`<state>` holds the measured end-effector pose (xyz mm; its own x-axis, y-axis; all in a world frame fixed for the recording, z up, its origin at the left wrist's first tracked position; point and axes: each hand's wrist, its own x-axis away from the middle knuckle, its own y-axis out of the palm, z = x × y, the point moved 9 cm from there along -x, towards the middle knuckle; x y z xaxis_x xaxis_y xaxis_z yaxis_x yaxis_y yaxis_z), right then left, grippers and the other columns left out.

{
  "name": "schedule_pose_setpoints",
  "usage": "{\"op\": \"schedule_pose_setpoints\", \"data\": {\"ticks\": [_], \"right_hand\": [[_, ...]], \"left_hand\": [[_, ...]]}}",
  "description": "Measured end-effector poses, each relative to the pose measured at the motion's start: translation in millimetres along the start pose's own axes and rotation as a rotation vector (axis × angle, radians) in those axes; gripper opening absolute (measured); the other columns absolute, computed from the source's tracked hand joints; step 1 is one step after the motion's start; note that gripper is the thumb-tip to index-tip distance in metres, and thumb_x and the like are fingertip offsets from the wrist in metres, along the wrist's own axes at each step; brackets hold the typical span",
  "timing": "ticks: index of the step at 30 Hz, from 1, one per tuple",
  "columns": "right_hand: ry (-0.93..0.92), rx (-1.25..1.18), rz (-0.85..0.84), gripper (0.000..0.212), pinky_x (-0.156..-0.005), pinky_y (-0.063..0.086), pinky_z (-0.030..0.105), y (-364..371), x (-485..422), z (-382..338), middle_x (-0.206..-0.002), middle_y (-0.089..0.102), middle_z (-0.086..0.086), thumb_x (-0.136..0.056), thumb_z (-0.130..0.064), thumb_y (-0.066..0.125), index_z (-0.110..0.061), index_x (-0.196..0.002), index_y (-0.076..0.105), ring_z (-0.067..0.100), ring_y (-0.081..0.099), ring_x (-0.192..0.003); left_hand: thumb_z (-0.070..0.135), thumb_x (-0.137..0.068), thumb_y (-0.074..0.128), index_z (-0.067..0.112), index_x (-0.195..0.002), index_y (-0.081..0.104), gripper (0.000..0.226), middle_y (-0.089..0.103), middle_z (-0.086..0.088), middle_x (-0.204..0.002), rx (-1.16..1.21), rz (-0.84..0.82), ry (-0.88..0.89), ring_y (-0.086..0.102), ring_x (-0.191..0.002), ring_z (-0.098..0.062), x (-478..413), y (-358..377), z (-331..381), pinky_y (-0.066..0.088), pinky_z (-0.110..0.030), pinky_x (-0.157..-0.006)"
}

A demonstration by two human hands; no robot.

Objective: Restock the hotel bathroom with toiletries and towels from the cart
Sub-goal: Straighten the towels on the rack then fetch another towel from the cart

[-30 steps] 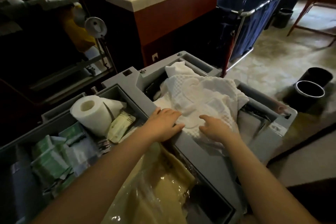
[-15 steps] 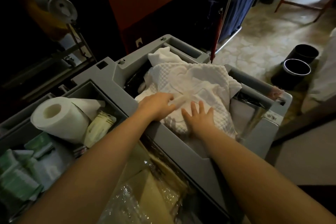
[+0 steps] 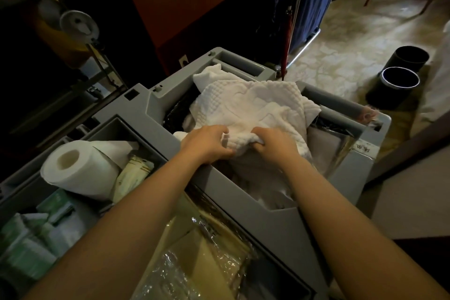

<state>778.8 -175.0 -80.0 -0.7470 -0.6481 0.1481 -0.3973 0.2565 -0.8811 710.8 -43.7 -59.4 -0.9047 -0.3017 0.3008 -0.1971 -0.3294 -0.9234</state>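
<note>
The left hand (image 3: 207,145) and right hand (image 3: 272,145) each clutch a fold of the white waffle towel (image 3: 255,105) heaped in the grey cart's (image 3: 267,231) right-hand bin. The cart's left tray holds a toilet roll (image 3: 78,168) and green-and-white packets (image 3: 24,246)

We see a white towel (image 3: 255,102), waffle-patterned, in a grey cart (image 3: 233,192). The paper roll (image 3: 80,170) is white, the packets (image 3: 26,251) green — the laundry bag (image 3: 311,2) blue, the bins (image 3: 389,95) black.

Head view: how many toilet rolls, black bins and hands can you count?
Toilet rolls: 1
Black bins: 2
Hands, left hand and right hand: 2
Total: 5
</note>
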Motion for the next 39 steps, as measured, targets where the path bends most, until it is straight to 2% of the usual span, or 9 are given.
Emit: {"op": "schedule_pose_setpoints", "data": {"ticks": [6,10,14,18,20,23,26,32,39], "right_hand": [[0.062,-0.382,0.141,0.025,-0.086,0.046,0.044,-23.0,-5.8,15.3,-0.108,0.064,0.008,-0.092,-0.033,0.05,-0.013,-0.102,0.062,0.031,0.056,-0.099],[0.047,-0.433,0.141,0.028,-0.084,0.047,0.05,-25.4,-1.8,11.4,-0.101,0.065,0.008,-0.093,-0.034,0.049,-0.011,-0.098,0.063,0.028,0.057,-0.092],[0.09,-0.335,0.134,0.025,-0.088,0.047,0.044,-29.1,11.2,14.0,-0.108,0.064,0.006,-0.091,-0.034,0.051,-0.018,-0.107,0.061,0.028,0.056,-0.1],[0.099,-0.04,0.065,0.076,-0.102,0.038,0.042,-24.4,28.6,1.7,-0.146,0.039,0.005,-0.084,-0.045,0.063,-0.026,-0.146,0.023,0.028,0.041,-0.129],[0.102,0.056,0.007,0.098,-0.104,0.036,0.046,-12.6,32.2,-6.1,-0.15,0.029,0.006,-0.078,-0.048,0.068,-0.029,-0.149,0.003,0.031,0.036,-0.132],[0.168,0.072,-0.018,0.107,-0.107,0.033,0.048,-9.8,33.3,-6.2,-0.152,0.022,0.008,-0.078,-0.043,0.07,-0.033,-0.147,-0.01,0.033,0.033,-0.134],[0.234,0.089,0.028,0.094,-0.106,0.033,0.045,-27.2,39.1,-4.3,-0.153,0.022,0.01,-0.087,-0.035,0.062,-0.033,-0.148,-0.009,0.034,0.032,-0.134],[0.24,0.127,0.278,0.053,-0.09,0.046,0.044,-92.6,54.6,-15.6,-0.134,0.05,0.014,-0.094,-0.015,0.048,-0.026,-0.142,0.029,0.034,0.051,-0.117],[0.041,0.179,0.441,0.022,-0.074,0.039,0.039,-184.6,66.1,-80.8,-0.11,0.062,0.011,-0.093,-0.018,0.046,-0.023,-0.114,0.05,0.036,0.059,-0.102]], "left_hand": [[0.034,-0.073,0.071,0.027,-0.14,0.028,0.08,0.035,0.001,-0.147,-0.081,0.148,0.062,0.037,-0.13,-0.024,0.5,-14.2,6.4,0.028,-0.037,-0.103],[0.026,-0.082,0.065,0.021,-0.135,0.042,0.058,0.046,-0.002,-0.14,-0.009,0.334,0.079,0.042,-0.126,-0.025,3.8,-25.3,2.4,0.029,-0.038,-0.103],[0.022,-0.085,0.061,0.023,-0.122,0.056,0.038,0.064,-0.008,-0.117,0.002,0.418,0.074,0.056,-0.105,-0.033,10.9,-34.8,4.7,0.041,-0.039,-0.089],[0.025,-0.088,0.06,0.023,-0.125,0.053,0.038,0.062,-0.011,-0.12,-0.06,0.356,0.065,0.056,-0.107,-0.034,10.0,-45.1,5.4,0.044,-0.04,-0.083],[0.026,-0.087,0.06,0.022,-0.124,0.054,0.038,0.062,-0.012,-0.12,-0.078,0.348,0.084,0.056,-0.108,-0.035,8.7,-61.7,6.9,0.044,-0.041,-0.083],[0.031,-0.088,0.059,0.024,-0.125,0.055,0.038,0.062,-0.013,-0.121,-0.158,0.408,0.145,0.056,-0.11,-0.036,12.0,-94.7,18.3,0.044,-0.043,-0.085],[0.028,-0.09,0.056,0.025,-0.122,0.057,0.032,0.063,-0.013,-0.117,-0.224,0.502,0.182,0.057,-0.106,-0.035,21.3,-125.4,29.5,0.045,-0.04,-0.082],[0.028,-0.091,0.054,0.027,-0.109,0.061,0.019,0.066,-0.007,-0.106,-0.235,0.544,0.192,0.06,-0.097,-0.032,46.5,-165.7,35.0,0.043,-0.038,-0.073],[0.026,-0.09,0.054,0.024,-0.098,0.062,0.012,0.067,-0.01,-0.098,-0.14,0.676,0.14,0.061,-0.088,-0.035,106.8,-244.0,9.3,0.05,-0.043,-0.073]]}}
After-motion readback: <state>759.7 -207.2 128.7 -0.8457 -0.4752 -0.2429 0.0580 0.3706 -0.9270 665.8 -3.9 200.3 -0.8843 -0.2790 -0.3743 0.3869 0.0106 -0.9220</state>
